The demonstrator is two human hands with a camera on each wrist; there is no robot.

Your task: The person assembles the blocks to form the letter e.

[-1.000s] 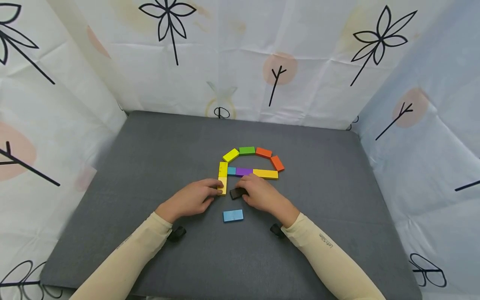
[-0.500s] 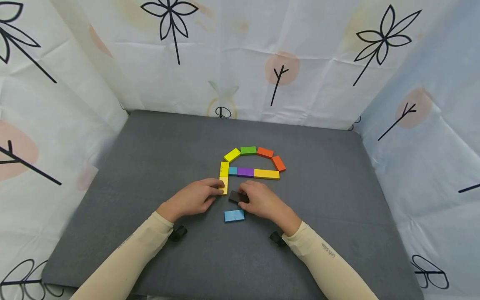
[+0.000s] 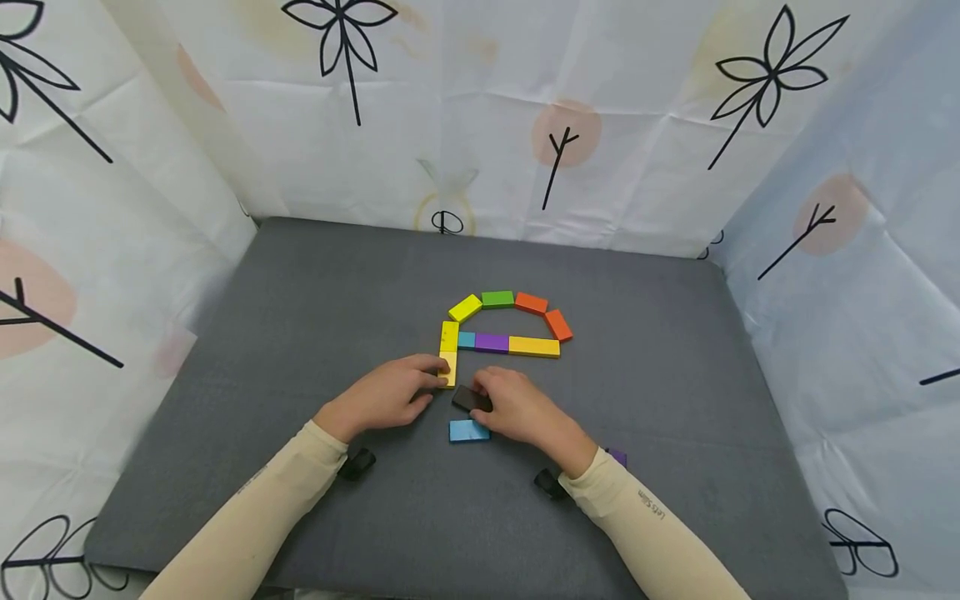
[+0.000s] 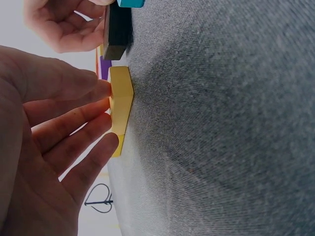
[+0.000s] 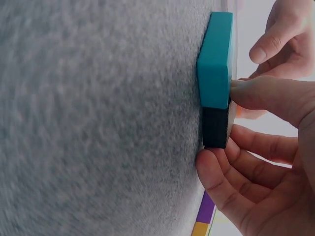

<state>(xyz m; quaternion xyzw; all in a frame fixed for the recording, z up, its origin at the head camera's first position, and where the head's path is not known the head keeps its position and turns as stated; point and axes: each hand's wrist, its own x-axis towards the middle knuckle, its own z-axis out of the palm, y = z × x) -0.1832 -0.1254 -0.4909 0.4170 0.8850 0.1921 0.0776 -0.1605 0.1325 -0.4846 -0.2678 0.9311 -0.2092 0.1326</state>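
Note:
My left hand (image 3: 386, 397) rests its fingertips on the pale yellow block (image 4: 120, 98). In the left wrist view its fingers are nearly straight. With thumb and fingers, my right hand (image 3: 525, 410) pinches a black block (image 3: 467, 399), which lies tilted on the grey table just nearer me than the pale yellow one. Close in front of the black block is a light blue block (image 3: 467, 431); in the right wrist view it overlaps the black one, and I cannot tell whether they touch. A brighter yellow block (image 3: 449, 336) continues from the pale yellow one's far end.
Beyond the hands, blocks form a curved outline: yellow (image 3: 465, 307), green (image 3: 497, 299) and two orange (image 3: 558, 325). A row of small blue, purple (image 3: 492, 342) and amber (image 3: 534, 347) blocks runs beneath it. Another purple block (image 3: 617, 457) shows partly behind the right sleeve.
My right hand has drawn the black block toward me and slightly left, closer to the light blue block. The left hand has stayed put. A purple block now shows beside the right sleeve.

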